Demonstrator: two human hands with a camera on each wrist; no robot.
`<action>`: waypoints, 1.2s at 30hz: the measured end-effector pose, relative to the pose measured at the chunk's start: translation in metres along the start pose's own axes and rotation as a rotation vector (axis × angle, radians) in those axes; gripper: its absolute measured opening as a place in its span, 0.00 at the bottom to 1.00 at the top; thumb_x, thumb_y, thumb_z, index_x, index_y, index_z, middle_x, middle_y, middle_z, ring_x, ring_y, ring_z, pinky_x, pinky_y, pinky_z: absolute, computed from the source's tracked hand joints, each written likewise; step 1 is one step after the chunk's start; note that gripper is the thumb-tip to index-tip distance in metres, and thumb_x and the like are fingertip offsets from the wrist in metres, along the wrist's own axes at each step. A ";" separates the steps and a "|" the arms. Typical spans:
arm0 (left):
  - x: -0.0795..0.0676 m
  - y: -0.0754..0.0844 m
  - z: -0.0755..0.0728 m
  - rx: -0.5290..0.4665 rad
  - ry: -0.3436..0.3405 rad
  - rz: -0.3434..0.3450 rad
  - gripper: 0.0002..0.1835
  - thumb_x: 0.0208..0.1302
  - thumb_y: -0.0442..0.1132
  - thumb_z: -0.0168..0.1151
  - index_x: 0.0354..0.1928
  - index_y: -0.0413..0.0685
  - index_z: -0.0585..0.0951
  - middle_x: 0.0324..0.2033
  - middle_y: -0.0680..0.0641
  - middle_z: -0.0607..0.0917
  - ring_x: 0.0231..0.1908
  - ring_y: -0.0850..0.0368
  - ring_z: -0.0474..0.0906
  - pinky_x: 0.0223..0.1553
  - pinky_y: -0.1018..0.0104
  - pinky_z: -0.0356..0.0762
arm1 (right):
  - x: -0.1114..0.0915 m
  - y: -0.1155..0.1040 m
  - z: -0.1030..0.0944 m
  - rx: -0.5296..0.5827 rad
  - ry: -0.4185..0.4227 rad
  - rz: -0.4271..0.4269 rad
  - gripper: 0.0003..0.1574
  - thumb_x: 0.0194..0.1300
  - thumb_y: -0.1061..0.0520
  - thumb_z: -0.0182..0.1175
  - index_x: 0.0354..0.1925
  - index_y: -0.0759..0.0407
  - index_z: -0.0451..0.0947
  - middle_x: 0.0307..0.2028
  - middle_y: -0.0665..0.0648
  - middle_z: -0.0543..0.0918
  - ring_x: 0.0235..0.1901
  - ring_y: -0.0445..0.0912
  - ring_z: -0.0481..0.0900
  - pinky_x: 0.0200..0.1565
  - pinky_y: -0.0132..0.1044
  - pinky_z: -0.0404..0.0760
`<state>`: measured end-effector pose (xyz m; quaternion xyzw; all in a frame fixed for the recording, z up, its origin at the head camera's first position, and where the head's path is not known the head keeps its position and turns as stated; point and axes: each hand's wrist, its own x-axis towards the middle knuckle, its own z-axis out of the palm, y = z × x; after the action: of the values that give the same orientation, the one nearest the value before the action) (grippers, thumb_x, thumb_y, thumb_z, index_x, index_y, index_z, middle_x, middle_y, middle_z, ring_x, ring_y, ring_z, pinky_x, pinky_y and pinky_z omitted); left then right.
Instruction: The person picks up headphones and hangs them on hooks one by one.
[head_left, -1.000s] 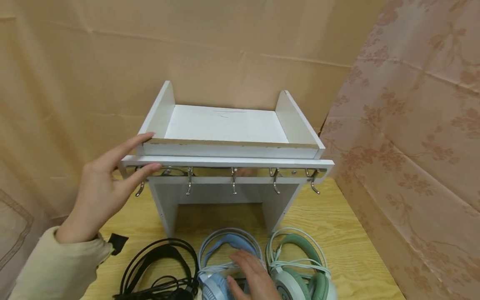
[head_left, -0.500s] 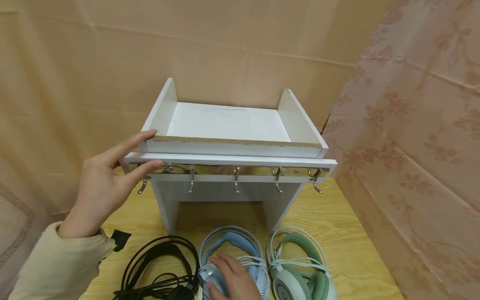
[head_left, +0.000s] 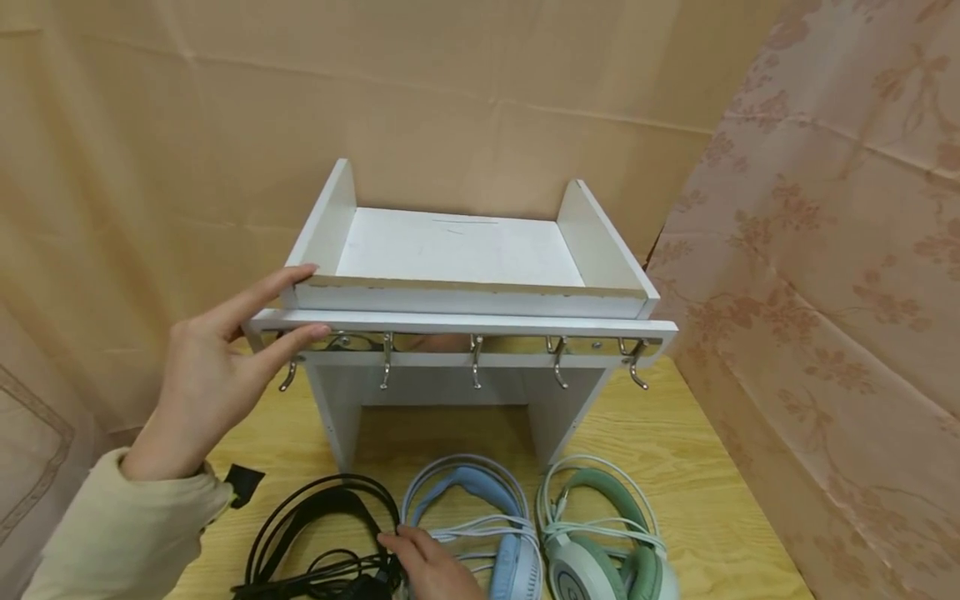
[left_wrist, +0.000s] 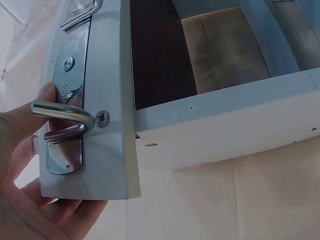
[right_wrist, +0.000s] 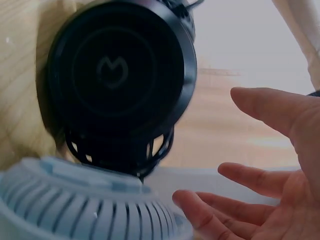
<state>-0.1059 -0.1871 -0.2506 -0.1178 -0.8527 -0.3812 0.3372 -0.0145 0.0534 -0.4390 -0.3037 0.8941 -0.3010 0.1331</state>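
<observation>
My left hand grips the left end of a white shelf's front rail, thumb over the front and index finger at the tray's corner. In the left wrist view, fingers also wrap beneath the rail, beside a metal hook. My right hand is low in the head view, between black headphones and blue headphones. The right wrist view has its fingers spread and holding nothing, near the black ear cup and the slotted pale blue ear cup.
Green and white headphones lie at the right, their cable looped around them. Several metal hooks hang along the rail. The shelf stands on a wooden table, with a tan cloth behind and a floral cloth at the right.
My right hand has moved left from over the blue headphones toward the black pair, uncovering more of the blue ones. My left hand keeps its hold on the shelf.
</observation>
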 end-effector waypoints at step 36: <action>-0.001 -0.002 0.001 -0.017 0.011 -0.013 0.32 0.43 0.36 0.74 0.54 0.67 0.79 0.38 0.47 0.83 0.07 0.70 0.54 0.10 0.74 0.53 | 0.023 -0.005 0.057 -0.178 -0.161 0.256 0.40 0.53 0.20 0.45 0.64 0.22 0.55 0.68 0.48 0.60 0.57 0.52 0.71 0.43 0.50 0.77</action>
<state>-0.1068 -0.1871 -0.2526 -0.1131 -0.8482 -0.3914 0.3386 -0.0066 0.0099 -0.4822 -0.2209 0.9352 -0.1758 0.2140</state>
